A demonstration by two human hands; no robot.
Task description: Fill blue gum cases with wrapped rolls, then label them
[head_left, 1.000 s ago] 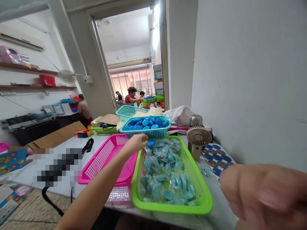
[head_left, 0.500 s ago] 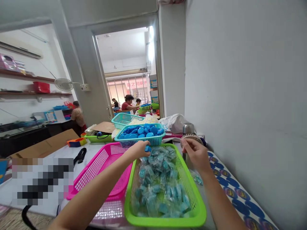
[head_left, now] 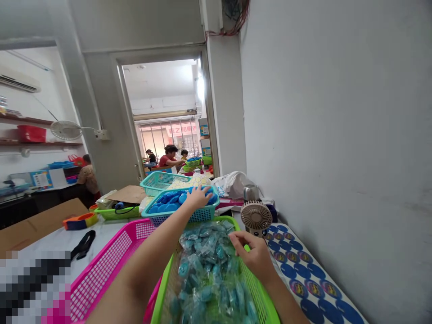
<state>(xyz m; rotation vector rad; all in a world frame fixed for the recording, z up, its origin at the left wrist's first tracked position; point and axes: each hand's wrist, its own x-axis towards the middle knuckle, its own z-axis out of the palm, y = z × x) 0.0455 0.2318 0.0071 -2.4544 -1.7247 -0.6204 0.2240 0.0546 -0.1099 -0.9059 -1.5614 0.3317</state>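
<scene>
My left hand (head_left: 198, 198) reaches over the teal basket (head_left: 199, 217) of round blue plastic pieces (head_left: 168, 202). Its fingers are spread over the pieces, and no piece shows lifted in them. My right hand (head_left: 252, 253) is above the right rim of the green basket (head_left: 261, 288), thumb and fingertips drawn together. Whether anything small is between them I cannot make out. Inside the green basket lie many clear-wrapped teal pieces (head_left: 205, 270).
To the left is a pink basket (head_left: 101, 261), partly behind my forearm. A small fan (head_left: 256, 217) stands at the right, near a sheet of round blue stickers (head_left: 300, 270) by the wall. A tape dispenser (head_left: 79, 221) lies far left. People sit beyond the doorway.
My left hand has gone forward from the green basket to the blue pieces, and the blue piece it held no longer shows. My right hand has moved from beside the fan towards the green basket.
</scene>
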